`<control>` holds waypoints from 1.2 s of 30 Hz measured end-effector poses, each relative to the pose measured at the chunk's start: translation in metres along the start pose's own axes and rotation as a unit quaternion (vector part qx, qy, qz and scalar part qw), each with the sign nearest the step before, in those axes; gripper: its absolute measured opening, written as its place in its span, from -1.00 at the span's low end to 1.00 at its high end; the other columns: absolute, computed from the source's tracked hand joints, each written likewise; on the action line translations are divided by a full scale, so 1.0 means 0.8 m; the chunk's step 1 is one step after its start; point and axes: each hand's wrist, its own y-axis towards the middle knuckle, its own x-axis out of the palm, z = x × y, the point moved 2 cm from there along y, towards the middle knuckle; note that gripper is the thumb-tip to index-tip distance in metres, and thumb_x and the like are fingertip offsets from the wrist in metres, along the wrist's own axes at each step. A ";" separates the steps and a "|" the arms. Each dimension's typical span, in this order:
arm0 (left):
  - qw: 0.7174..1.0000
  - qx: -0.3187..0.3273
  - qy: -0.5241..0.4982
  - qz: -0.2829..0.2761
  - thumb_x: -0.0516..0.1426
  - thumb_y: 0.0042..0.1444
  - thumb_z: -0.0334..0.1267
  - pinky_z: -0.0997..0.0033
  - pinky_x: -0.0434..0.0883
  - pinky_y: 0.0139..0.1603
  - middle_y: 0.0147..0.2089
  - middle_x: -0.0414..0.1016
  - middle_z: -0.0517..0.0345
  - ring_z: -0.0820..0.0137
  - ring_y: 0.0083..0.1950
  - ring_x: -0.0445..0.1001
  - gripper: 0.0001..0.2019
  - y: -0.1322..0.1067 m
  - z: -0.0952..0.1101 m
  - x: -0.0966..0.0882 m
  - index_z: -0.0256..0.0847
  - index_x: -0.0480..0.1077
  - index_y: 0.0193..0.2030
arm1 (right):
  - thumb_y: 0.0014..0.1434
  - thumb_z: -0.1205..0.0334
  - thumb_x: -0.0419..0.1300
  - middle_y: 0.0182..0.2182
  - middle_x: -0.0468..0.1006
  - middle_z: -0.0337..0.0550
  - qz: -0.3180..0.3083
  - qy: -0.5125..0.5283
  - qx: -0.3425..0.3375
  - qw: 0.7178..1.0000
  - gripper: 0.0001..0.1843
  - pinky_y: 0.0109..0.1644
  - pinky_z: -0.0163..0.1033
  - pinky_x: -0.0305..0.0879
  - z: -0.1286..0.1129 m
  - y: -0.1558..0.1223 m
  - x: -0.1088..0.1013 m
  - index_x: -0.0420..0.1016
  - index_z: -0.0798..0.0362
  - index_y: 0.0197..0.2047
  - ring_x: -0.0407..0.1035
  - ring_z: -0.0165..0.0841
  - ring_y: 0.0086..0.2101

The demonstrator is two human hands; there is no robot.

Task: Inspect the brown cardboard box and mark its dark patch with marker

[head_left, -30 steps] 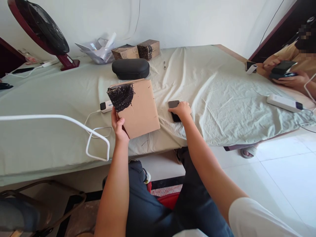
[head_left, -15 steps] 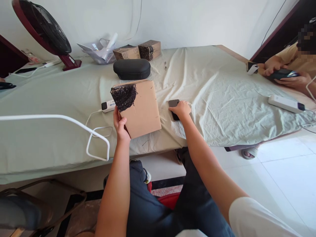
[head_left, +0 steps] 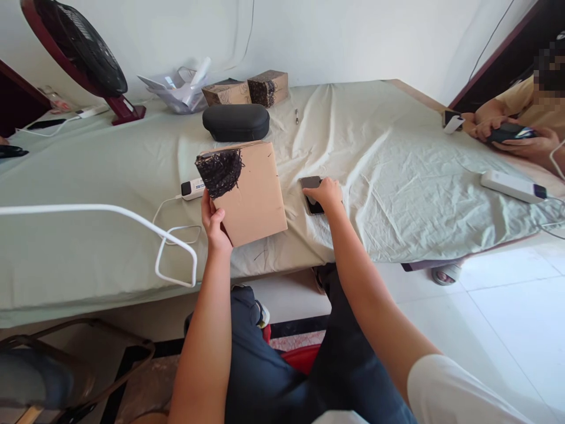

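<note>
My left hand (head_left: 216, 227) grips a brown cardboard box (head_left: 253, 194) by its lower left edge, thumb across the front face. Black scribble covers the box's upper left corner. To the right, a dark phone (head_left: 314, 203) lies on the cloth. Over its right side is my right hand (head_left: 327, 193), closed on it, with the thumb across its face and the other fingers partly hidden. Behind the box sits a black zip case (head_left: 236, 122). A white power bank (head_left: 193, 189) with a cable lies left of the box, partly covered by it.
Two scribbled boxes (head_left: 268, 88) and a plastic basket (head_left: 176, 97) stand by the wall, near a fan (head_left: 88, 53). A thick white cable (head_left: 110, 209) crosses the left foreground. At right, a person's hands (head_left: 525, 141) hold a dark object behind a white device (head_left: 514, 185).
Little differs. My right thumb and fingers have shifted slightly on the phone, and more of its face shows. The box stays in my left hand at nearly the same place.
</note>
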 end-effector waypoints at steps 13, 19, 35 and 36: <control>0.999 -0.017 0.000 0.043 0.28 -0.02 0.03 0.07 0.43 0.39 0.25 0.61 0.01 0.00 0.35 0.51 -0.37 0.000 0.010 0.003 -0.04 0.55 0.24 | 0.49 0.02 0.04 -0.44 0.48 -0.12 0.080 0.235 -0.027 0.968 -0.52 -0.15 -0.12 0.38 0.007 0.009 -0.033 0.24 -0.07 -0.49 0.40 -0.21 -0.34; 0.999 -0.010 -0.007 0.048 0.24 -0.01 0.02 0.10 0.42 0.37 0.26 0.61 0.01 0.02 0.35 0.51 -0.39 -0.003 0.013 0.006 -0.05 0.54 0.22 | 0.50 -0.02 0.07 -0.57 0.28 -0.33 -0.007 0.462 -0.031 0.886 -0.53 -0.53 -0.31 0.06 -0.007 0.002 -0.034 0.25 -0.04 -0.46 0.08 -0.46 -0.63; 0.999 -0.007 0.033 0.014 0.32 -0.06 0.22 -0.01 0.37 0.47 0.35 0.54 -0.05 -0.08 0.43 0.46 -0.18 0.001 0.000 -0.009 0.01 0.48 0.37 | 0.41 -0.56 -0.06 -0.38 0.51 -0.18 -0.092 0.339 -0.138 0.926 -0.22 -0.37 -0.29 0.34 -0.063 -0.037 0.026 0.52 -0.04 0.09 0.35 -0.34 -0.46; 0.999 -0.008 0.031 0.013 0.33 -0.06 0.22 -0.01 0.36 0.48 0.36 0.54 -0.05 -0.08 0.44 0.45 -0.18 0.001 -0.001 -0.010 0.01 0.47 0.38 | 0.42 -0.53 -0.03 -0.25 0.59 -0.08 -0.096 0.298 -0.137 0.940 -0.21 -0.30 -0.25 0.43 -0.063 -0.038 0.029 0.49 -0.02 0.25 0.43 -0.29 -0.39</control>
